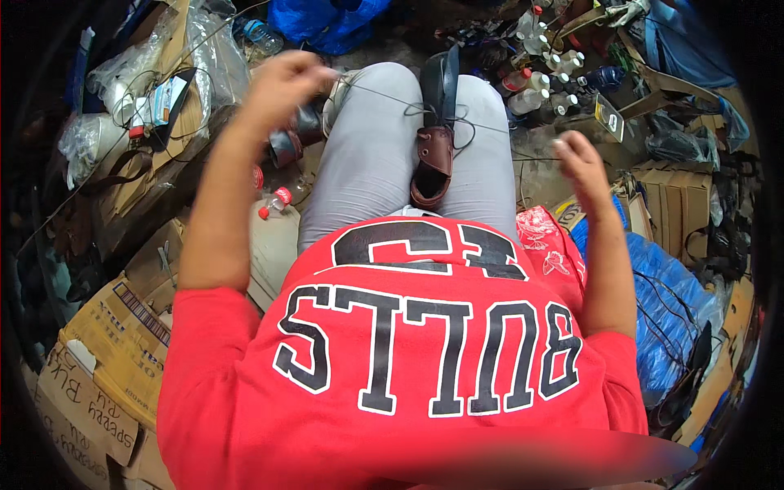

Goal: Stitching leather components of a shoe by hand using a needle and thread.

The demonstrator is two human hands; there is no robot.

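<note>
Red shirt (416, 347) nearest, hands (286, 86) (581, 163) grip dark thread (384, 92) across a glossy brown-and-black, eyeleted shoe (433, 163).

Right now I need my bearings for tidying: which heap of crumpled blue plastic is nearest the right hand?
The right-side heap, beside the right hand's forearm. The top heap lies beyond the knees, farther off.

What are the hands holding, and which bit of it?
Dark thread: the left hand grips it left of the shoe; the right hand seems to pinch it on the right.
</note>
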